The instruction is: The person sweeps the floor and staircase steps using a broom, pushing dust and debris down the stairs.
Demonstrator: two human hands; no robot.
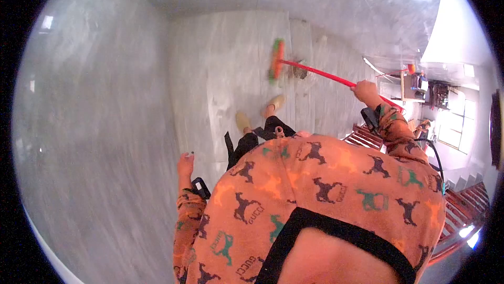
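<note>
My right hand is wrapped round the red handle of a broom. The broom's orange and green head is down on the grey floor, slightly blurred. Just beside the head, under the handle, lies a small dark heap of dirt. Away from the broom, my left hand is held out at the left with nothing visible in it, its fingers partly apart. My feet in light tan shoes stand close to the broom head.
A grey marble-like wall rises along the left. The stepped floor shows several edges. Wooden railings run at the right and lower right. Farther right are a table, a red dustpan-like object, a person and a window.
</note>
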